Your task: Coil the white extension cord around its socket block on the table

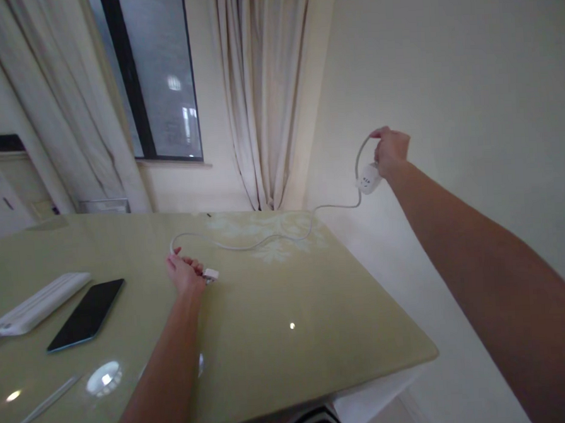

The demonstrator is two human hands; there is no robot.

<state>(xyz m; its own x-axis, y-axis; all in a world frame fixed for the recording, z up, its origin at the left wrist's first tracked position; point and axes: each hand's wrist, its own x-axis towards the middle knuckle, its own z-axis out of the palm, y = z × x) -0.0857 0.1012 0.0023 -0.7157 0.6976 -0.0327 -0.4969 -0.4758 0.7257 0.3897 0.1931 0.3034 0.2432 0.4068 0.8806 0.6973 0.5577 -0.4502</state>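
Your left hand (pixel 186 274) is closed with fingers curled on one end of a white cable (pixel 246 248); a small white plug (pixel 211 274) projects from its inner side, just above the surface (pixel 288 312). Your right hand (pixel 392 150) is raised near the wall (pixel 477 132), thumb and fingers pinching the cable's other end. Against that hand sits a white socket block (pixel 370 178) with dark openings on its face; whether the fingers also grip it cannot be determined. The cable loops up from your left hand, waves across the far part of the surface, then rises beyond the right edge to your right hand.

Markings: the dark details on the block are too small to read as lettering. A long white case (pixel 45 303), lying at your left, bears small grey marks near its closer end, likewise illegible. Beside it, apart from your left hand, lies a dark-screened device (pixel 86 316), its face unlit. A thin white cord (pixel 37 410) lies at the near left.
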